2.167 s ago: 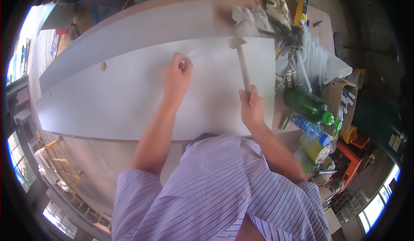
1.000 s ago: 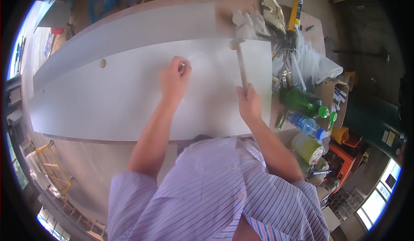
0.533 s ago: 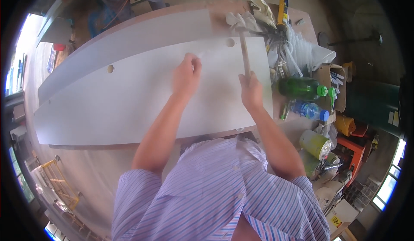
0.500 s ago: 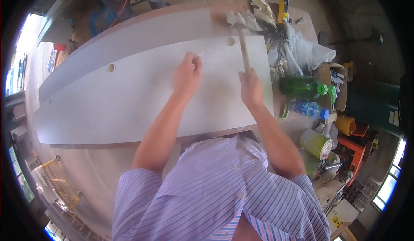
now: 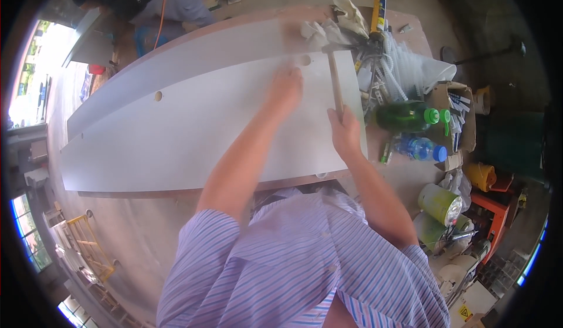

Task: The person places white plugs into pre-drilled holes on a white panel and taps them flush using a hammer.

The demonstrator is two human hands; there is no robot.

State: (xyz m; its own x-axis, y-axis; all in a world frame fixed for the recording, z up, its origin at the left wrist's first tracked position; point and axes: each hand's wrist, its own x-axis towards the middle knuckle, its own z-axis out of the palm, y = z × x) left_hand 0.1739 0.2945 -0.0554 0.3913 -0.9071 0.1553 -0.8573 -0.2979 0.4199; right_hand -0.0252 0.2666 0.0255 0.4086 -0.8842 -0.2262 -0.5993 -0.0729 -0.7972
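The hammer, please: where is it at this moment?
In the head view, the hammer is right of centre, held in the right hand over the white panel, to the right of a round hole.

One hammer (image 5: 336, 83), two large holes (image 5: 158, 96) (image 5: 305, 60)

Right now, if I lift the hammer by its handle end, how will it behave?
The hammer is probably stiff: its pale handle runs straight from the right hand. Likely head-heavy: the dark head sits at the far end. Might swivel in a loose grip, since the head spans across the handle.
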